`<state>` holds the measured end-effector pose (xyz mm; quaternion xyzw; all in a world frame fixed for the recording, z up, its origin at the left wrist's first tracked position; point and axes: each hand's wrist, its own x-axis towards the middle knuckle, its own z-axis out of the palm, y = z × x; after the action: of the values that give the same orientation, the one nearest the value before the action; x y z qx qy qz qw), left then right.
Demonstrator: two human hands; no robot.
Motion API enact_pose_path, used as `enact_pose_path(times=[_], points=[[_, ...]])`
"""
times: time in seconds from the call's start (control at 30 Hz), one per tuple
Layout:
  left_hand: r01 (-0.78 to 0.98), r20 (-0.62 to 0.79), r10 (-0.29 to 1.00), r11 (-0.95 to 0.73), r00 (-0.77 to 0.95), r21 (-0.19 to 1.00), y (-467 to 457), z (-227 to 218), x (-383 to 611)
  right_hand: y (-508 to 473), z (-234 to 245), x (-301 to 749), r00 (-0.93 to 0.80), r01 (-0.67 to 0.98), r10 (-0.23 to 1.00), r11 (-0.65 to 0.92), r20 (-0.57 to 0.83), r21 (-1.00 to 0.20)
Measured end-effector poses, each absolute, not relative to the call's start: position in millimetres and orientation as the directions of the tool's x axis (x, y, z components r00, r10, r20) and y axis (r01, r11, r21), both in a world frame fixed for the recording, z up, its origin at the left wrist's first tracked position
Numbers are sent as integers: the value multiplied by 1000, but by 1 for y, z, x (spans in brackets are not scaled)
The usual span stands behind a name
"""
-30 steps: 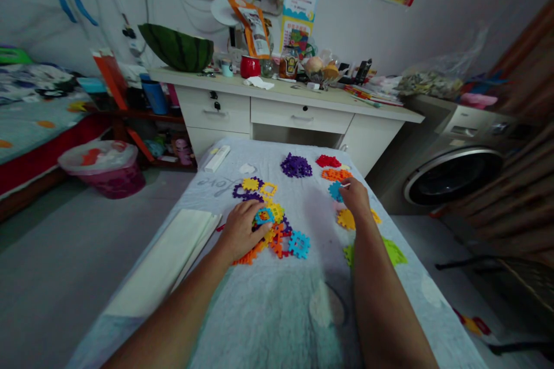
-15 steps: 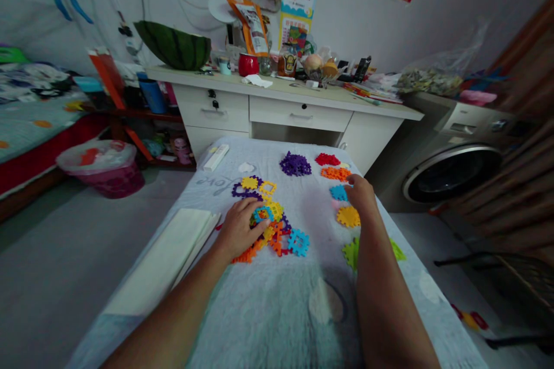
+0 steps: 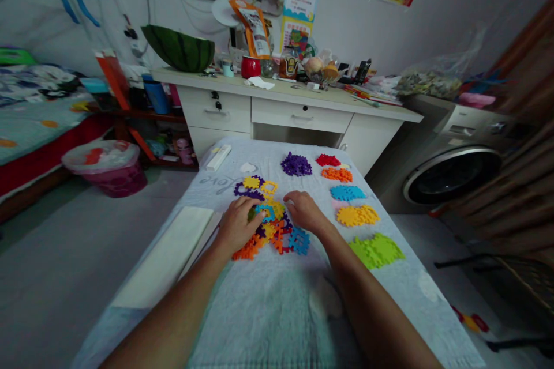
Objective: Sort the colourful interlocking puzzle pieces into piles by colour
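Observation:
My left hand (image 3: 236, 225) rests over a mixed pile of toothed plastic building pieces, its fingers and thumb closed around a blue square piece (image 3: 264, 213). Yellow pieces (image 3: 277, 209), orange pieces (image 3: 246, 250) and another blue piece (image 3: 299, 240) lie beside it. At the pile's right edge hovers my right hand (image 3: 305, 211), fingers curved and slightly apart, with nothing visible in them. Sorted by colour on the right are a red heap (image 3: 328, 159), an orange heap (image 3: 336, 174), a blue heap (image 3: 347, 192), a yellow heap (image 3: 358, 216) and a green heap (image 3: 377, 250). A purple heap (image 3: 296, 164) sits farther back.
A cloth (image 3: 255, 311) covers the table. At its left lie a folded white item (image 3: 168, 256) and a white box (image 3: 219, 158). Behind stands a white desk (image 3: 216, 109) bearing a cut watermelon (image 3: 179, 49) and clutter. A washing machine (image 3: 450, 150) is to the right.
My right hand has moved left from the blue heap to the mixed pile, uncovering the blue, yellow and green heaps. My left hand stays over the pile.

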<state>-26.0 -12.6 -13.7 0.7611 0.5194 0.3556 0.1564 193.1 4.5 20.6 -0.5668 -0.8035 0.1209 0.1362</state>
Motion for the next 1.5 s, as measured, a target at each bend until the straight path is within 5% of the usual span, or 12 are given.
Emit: enact_pose_path(times=[0.47, 0.93, 1.5], points=[[658, 438, 888, -415, 141, 629, -11, -17, -26, 83, -5, 145, -100, 881, 994, 114, 54, -459], [668, 426, 890, -416, 161, 617, -11, -17, -27, 78, -3, 157, -137, 906, 987, 161, 87, -393], [662, 394, 898, -418, 197, 622, -14, -14, -24, 10, 58, 326, -52, 902, 983, 122, 176, -414]])
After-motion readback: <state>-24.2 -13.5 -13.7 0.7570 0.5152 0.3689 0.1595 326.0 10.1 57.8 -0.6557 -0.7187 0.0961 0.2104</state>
